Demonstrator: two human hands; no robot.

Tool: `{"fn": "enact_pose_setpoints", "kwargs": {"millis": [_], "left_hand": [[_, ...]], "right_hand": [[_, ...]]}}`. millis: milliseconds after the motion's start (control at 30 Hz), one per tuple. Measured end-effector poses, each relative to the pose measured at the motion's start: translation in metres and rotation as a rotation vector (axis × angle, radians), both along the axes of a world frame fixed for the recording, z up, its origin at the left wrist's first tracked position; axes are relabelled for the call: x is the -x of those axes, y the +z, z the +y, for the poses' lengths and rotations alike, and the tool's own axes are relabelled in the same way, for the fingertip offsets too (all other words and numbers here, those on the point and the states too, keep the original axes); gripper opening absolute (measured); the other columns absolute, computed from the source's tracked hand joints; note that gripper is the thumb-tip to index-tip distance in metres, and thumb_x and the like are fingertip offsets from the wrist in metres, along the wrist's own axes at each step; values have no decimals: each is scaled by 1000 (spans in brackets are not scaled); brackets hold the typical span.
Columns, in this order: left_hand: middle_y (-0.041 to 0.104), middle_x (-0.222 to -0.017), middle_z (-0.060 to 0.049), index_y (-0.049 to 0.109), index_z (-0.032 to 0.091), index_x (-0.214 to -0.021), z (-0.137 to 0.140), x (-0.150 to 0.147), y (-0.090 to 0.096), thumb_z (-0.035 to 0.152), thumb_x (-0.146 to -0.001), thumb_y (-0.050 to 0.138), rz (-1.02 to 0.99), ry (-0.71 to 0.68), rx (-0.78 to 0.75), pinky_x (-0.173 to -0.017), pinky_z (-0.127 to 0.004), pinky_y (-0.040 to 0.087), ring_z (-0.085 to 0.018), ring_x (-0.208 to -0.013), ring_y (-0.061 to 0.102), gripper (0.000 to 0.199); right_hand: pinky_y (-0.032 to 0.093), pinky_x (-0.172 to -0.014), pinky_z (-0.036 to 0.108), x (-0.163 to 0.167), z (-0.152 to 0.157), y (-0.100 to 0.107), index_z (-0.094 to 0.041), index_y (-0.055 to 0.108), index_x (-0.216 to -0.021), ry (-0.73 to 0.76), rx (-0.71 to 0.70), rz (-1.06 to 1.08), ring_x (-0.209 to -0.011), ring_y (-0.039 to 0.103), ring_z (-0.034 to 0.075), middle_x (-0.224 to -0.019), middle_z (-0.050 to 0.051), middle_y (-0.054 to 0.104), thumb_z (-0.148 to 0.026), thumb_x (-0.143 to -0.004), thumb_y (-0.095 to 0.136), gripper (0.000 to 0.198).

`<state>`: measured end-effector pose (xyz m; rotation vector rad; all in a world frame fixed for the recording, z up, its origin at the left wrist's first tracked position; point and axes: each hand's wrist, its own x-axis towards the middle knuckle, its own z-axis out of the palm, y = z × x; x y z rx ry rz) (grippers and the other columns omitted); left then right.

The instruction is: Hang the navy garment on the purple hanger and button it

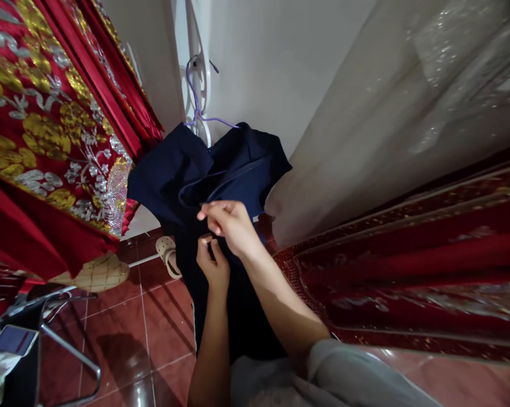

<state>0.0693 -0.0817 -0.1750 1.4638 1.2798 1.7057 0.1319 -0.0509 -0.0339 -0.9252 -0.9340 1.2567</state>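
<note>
A dark navy garment (161, 175) hangs by its shoulders from a purple hanger (198, 113), which is hooked on a white wall rack (207, 51). Both my hands are at the front of the garment, below its neckline. My right hand (229, 223) is above, its thumb and index finger pinched together. Just beneath it, my left hand (212, 260) has its fingers curled against the dark cloth. What either hand pinches is too small and dark to make out.
Red cloth with gold and silver sequins (47, 113) hangs at the left. A pale sheer gown (343, 147) and a red embroidered garment (399, 265) hang at the right. A beige clog (168, 255) lies on the tiled floor. A phone (15, 341) rests on a metal-framed chair (74, 350).
</note>
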Motion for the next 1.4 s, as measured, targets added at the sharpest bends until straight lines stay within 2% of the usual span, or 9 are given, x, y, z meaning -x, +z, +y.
{"fn": "enact_pose_setpoints", "kwargs": {"millis": [133,267,500,767,900,1100,1167,1233,1400], "left_hand": [[62,-88,-8,55,22,-95,-16,-21,-12,29,-105,43,183,-135,-27,-80,-35,50,-23,-87,63,18],[61,-87,-9,53,23,-90,-30,-34,-19,22,-104,42,319,-179,-4,-77,-38,47,-25,-86,60,18],[61,-86,-7,53,22,-90,-41,-44,-20,13,-99,46,490,-192,59,-78,-37,44,-25,-83,59,15],[62,-86,-7,54,24,-90,-83,-77,-12,17,-101,46,464,-195,78,-77,-37,46,-25,-83,60,15],[64,-85,-5,59,21,-88,-77,-72,16,20,-102,52,436,-359,55,-78,-33,48,-21,-84,62,16],[69,-91,-4,67,18,-101,-9,-35,103,24,-103,55,382,19,-248,-81,-28,51,-16,-86,65,14],[71,-96,-4,66,19,-119,18,-27,135,27,-104,55,442,35,-397,-83,-27,53,-15,-85,67,20],[71,-98,-4,67,19,-119,40,-23,159,27,-104,56,592,-13,-467,-83,-27,53,-15,-86,67,20],[67,-95,-4,69,17,-100,56,-32,184,31,-107,53,779,-32,-515,-84,-28,52,-17,-88,66,22]], "right_hand": [[13,-38,20,-38,34,47,-17,62,-70,-86,-137,72,-40,19,4,-46,-9,28,-52,-87,72,40],[16,-34,20,-63,63,76,-20,56,-74,-28,-153,96,-42,19,5,-50,-8,23,-52,-92,70,40],[15,-34,19,-74,64,61,-20,56,-74,99,-112,62,-41,20,4,-50,-9,24,-53,-90,72,41],[16,-37,19,-107,36,44,-16,63,-72,207,-180,102,-37,27,4,-44,-9,34,-37,-85,72,27],[17,-38,20,-117,26,31,-16,64,-68,244,-222,158,-36,29,4,-41,-9,36,-32,-78,70,20],[18,-38,21,-119,17,20,-17,64,-71,363,-192,96,-36,30,5,-40,-8,41,-43,-78,73,28],[18,-39,21,-121,17,22,-17,64,-72,379,-208,82,-36,30,4,-41,-7,44,-46,-79,73,31],[18,-39,21,-124,18,27,-16,64,-73,376,-241,67,-37,31,5,-42,-7,45,-47,-80,73,32],[20,-42,22,-123,36,24,-17,62,-73,264,-343,-87,-38,33,5,-44,-7,45,-46,-85,69,32]]}}
